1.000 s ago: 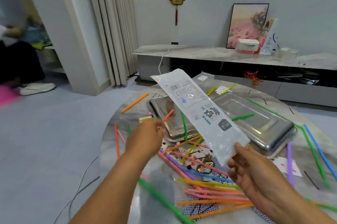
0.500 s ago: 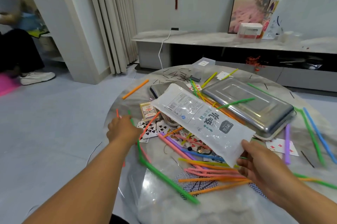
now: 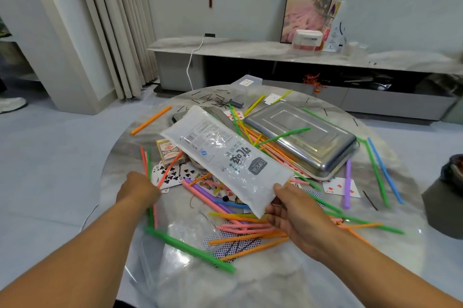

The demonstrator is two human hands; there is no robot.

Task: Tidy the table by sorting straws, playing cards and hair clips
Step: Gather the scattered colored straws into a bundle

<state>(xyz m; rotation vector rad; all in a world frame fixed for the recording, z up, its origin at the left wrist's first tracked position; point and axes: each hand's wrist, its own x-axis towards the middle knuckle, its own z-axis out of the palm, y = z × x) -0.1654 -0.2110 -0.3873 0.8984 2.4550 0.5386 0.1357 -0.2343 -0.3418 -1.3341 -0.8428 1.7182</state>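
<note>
**Straw pickup, bag held ready**

Left hand (image 3: 140,189) rests at the table's left edge on thin orange and green plastic straws (image 3: 147,164); fingers hidden, grip cannot be told. Straws judged light, springy, prone to rolling: best pinched mid-length. Fanned playing cards (image 3: 172,177) lie just beyond. Right hand (image 3: 298,215) pinches the near corner of the limp, slippery clear plastic straw bag (image 3: 225,157), raised over the pile.

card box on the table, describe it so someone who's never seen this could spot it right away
Start at the round marble table and find the clear plastic bag held by the right hand. Just off the bag's left edge, above the fanned face-up cards, stands the card box. It is the only boxed deck, cream with a red printed label.
</note>
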